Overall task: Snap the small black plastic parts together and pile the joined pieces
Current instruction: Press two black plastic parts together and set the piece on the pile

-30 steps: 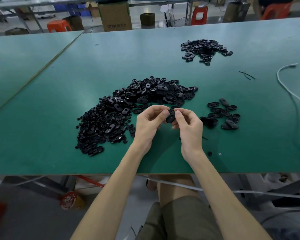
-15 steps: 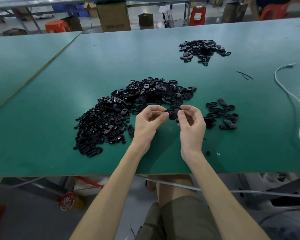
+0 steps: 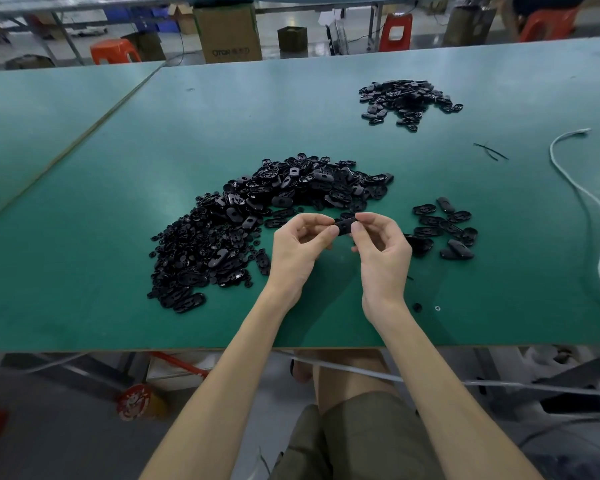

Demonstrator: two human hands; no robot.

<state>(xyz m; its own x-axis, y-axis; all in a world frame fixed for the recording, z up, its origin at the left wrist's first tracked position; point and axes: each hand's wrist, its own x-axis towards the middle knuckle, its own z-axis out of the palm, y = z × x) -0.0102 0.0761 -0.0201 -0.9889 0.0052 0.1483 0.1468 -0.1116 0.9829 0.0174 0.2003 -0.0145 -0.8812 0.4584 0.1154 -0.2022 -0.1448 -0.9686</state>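
A small black oval plastic part (image 3: 344, 226) is held in the air above the green table (image 3: 84, 299). My left hand (image 3: 297, 249) pinches its left end and my right hand (image 3: 381, 249) pinches its right end, fingers curled. A big heap of loose black parts (image 3: 257, 216) lies just behind and left of my hands. To the right of my right hand sits a small group of several black oval pieces (image 3: 444, 228). Another pile of black pieces (image 3: 406, 100) lies far back on the right.
A white cable (image 3: 589, 202) snakes along the table's right side. Thin black strips (image 3: 490, 152) lie beyond the small group. A tiny black bit (image 3: 417, 307) and a white ring (image 3: 437, 308) rest near the front edge. Boxes and orange stools stand behind the table.
The black part was turned from upright to lying sideways between my fingertips. Both hands lifted slightly and my right hand's fingers opened out a little around the part's end.
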